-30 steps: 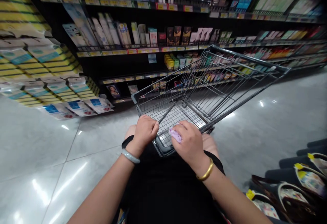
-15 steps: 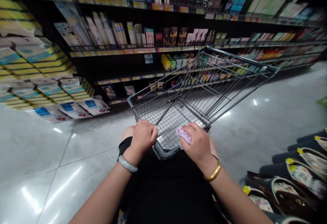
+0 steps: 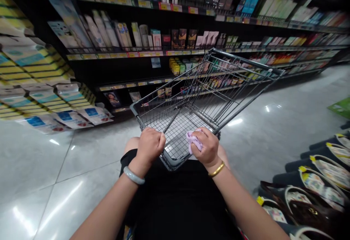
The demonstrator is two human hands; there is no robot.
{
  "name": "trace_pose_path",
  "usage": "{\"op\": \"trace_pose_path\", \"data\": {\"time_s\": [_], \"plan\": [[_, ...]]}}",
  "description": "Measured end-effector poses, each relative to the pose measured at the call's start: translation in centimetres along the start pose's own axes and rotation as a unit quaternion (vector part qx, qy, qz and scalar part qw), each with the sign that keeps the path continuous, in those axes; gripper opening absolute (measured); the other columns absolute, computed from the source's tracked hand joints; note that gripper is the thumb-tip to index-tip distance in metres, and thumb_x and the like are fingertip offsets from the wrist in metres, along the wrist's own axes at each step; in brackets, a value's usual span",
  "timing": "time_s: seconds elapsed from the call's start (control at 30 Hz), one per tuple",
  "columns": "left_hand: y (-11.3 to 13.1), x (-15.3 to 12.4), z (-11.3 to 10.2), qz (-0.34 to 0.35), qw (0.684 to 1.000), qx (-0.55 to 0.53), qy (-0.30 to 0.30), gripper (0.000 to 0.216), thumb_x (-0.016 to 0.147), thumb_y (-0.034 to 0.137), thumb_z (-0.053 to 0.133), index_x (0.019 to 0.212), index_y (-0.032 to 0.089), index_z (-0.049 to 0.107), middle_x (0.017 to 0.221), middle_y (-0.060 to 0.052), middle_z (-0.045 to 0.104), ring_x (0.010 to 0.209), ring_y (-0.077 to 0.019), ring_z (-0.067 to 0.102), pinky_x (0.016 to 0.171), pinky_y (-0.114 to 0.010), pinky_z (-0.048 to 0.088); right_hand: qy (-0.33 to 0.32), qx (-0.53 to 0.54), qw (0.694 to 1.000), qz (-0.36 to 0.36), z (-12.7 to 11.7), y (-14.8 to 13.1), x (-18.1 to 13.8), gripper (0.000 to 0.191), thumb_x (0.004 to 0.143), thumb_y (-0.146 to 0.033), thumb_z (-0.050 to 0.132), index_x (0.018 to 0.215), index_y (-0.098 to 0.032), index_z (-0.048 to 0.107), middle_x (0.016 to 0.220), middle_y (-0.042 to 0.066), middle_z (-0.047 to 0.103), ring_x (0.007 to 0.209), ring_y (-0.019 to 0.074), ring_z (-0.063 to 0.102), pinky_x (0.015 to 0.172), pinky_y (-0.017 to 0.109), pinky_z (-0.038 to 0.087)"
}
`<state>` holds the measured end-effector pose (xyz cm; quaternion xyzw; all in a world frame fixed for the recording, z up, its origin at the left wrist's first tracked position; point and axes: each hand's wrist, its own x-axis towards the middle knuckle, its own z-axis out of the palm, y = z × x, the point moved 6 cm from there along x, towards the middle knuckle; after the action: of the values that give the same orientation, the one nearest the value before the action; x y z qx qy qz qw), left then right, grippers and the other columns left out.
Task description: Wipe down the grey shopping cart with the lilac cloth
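A dark wire shopping cart (image 3: 207,83) stands in front of me with nothing in its basket. My left hand (image 3: 149,146) is closed around the left part of the cart's handle bar. My right hand (image 3: 206,146) is closed around the right part of the bar and also clutches a small crumpled lilac cloth (image 3: 193,140). A pale bangle sits on my left wrist, a gold one on my right.
Dark shelves (image 3: 164,55) full of boxes, tubes and bottles run across the aisle ahead. Stacked packs (image 3: 41,86) stand at the left, some down on the glossy grey floor (image 3: 49,167). Patterned tote bags (image 3: 314,189) hang at the lower right.
The cart and both hands have shifted to the left in view and the shelves have drawn a little nearer. Both hands keep their grip on the handle.
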<state>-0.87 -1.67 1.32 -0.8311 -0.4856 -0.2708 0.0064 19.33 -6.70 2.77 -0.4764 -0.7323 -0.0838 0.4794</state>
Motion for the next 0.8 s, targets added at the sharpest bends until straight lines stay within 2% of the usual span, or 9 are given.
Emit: {"op": "trace_pose_path", "data": {"time_s": [0.33,0.47,0.53,0.6,0.67,0.73,0.8], "plan": [[1.6,2.1,1.3,-0.047,0.996,0.066,-0.022,0.044,0.093,0.025,0.04,0.054,0.018,0.059,0.059,-0.005,0.063,0.065,-0.0189,0.056,0.073,-0.036,0.033,-0.028,0.009,1.0,0.011,1.3,5.0,1.8,0.022,0.077,-0.029,0.055,0.091,-0.021,0.07,0.093,0.007,0.066,0.091,0.0209,0.063,0.082,0.034,0.053],[2.9,2.7,1.9,-0.055,0.994,0.086,-0.03,0.043,0.094,0.026,0.039,0.06,0.018,0.064,0.066,-0.006,0.067,0.07,-0.0213,0.059,0.076,-0.038,0.032,-0.04,0.0,0.999,0.004,1.6,7.6,3.5,0.022,0.078,-0.028,0.051,0.088,-0.02,0.07,0.088,0.006,0.068,0.094,0.0214,0.062,0.087,0.034,0.051],[3.6,2.9,2.2,-0.062,0.993,0.097,-0.025,0.043,0.094,0.027,0.038,0.063,0.018,0.065,0.068,-0.007,0.068,0.073,-0.0227,0.06,0.076,-0.039,0.032,-0.068,-0.024,0.997,0.022,1.7,8.3,4.7,0.022,0.08,-0.029,0.05,0.086,-0.019,0.069,0.089,0.007,0.068,0.095,0.0209,0.061,0.088,0.032,0.049],[4.1,3.2,2.6,-0.075,0.991,0.106,-0.022,0.044,0.095,0.027,0.036,0.064,0.018,0.066,0.068,-0.007,0.069,0.074,-0.0238,0.06,0.076,-0.04,0.031,-0.134,-0.058,0.988,0.044,2.1,7.6,5.8,0.02,0.081,-0.029,0.052,0.086,-0.02,0.069,0.091,0.006,0.068,0.092,0.0196,0.061,0.084,0.03,0.048],[4.4,3.6,3.0,-0.084,0.99,0.109,-0.028,0.045,0.095,0.027,0.035,0.065,0.018,0.066,0.069,-0.008,0.069,0.074,-0.0243,0.06,0.074,-0.04,0.03,-0.229,-0.084,0.969,0.037,2.7,5.2,6.2,0.018,0.082,-0.03,0.055,0.088,-0.021,0.068,0.091,0.004,0.067,0.087,0.0179,0.061,0.076,0.028,0.046],[4.6,3.9,3.3,-0.086,0.99,0.109,-0.041,0.042,0.095,0.027,0.036,0.066,0.018,0.066,0.07,-0.008,0.069,0.074,-0.0246,0.06,0.073,-0.04,0.03,-0.315,-0.101,0.943,-0.029,3.3,1.6,5.7,0.015,0.083,-0.032,0.056,0.086,-0.023,0.068,0.086,0.003,0.064,0.081,0.0183,0.059,0.072,0.029,0.042],[4.5,4.2,3.4,-0.075,0.99,0.103,-0.055,0.04,0.095,0.027,0.037,0.069,0.019,0.066,0.072,-0.008,0.069,0.076,-0.0246,0.061,0.072,-0.039,0.031,-0.316,-0.137,0.937,-0.058,3.1,-1.0,5.0,0.017,0.086,-0.032,0.054,0.091,-0.022,0.067,0.087,0.004,0.063,0.082,0.02,0.057,0.074,0.031,0.04]]}}
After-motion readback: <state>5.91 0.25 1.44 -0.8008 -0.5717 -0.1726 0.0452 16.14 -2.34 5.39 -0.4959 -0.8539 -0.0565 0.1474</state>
